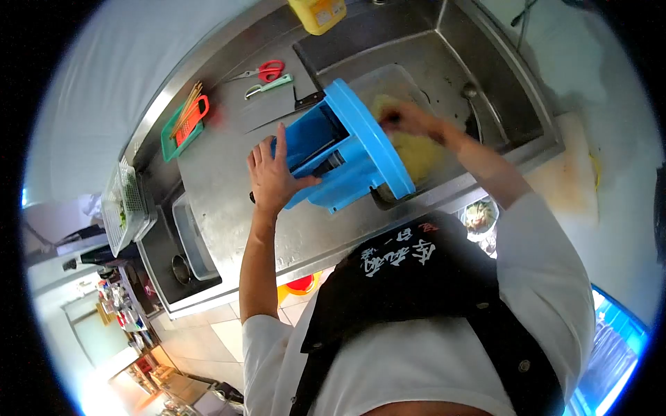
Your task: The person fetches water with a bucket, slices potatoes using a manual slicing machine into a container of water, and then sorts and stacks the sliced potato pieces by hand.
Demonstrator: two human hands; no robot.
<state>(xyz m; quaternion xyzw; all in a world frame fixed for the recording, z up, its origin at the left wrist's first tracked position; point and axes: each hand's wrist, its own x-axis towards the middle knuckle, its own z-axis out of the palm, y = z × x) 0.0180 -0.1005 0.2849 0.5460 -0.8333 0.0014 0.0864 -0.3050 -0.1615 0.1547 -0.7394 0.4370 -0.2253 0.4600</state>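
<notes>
A blue hand-crank vegetable slicer [371, 139] stands tilted at the edge between the steel counter and the sink. My left hand [272, 173] lies against its near left side, fingers stretched and spread, thumb along the blue body. On the slicer's far face, my right hand [413, 119] is closed around what looks like the dark crank handle, somewhat smeared by motion. Below that hand, a clear plastic tub [399, 75] in the sink holds a pale yellow, blurred mass [416, 156]. The inside of the slicer is mostly hidden.
Left of the slicer lie a knife [277, 111], a green peeler [269, 86] and red-handled scissors [270, 70]. A green basket [168, 142] holds an orange grater and sticks. A yellow jug [319, 15] stands behind; a ladle [472, 97] rests in the sink [444, 48].
</notes>
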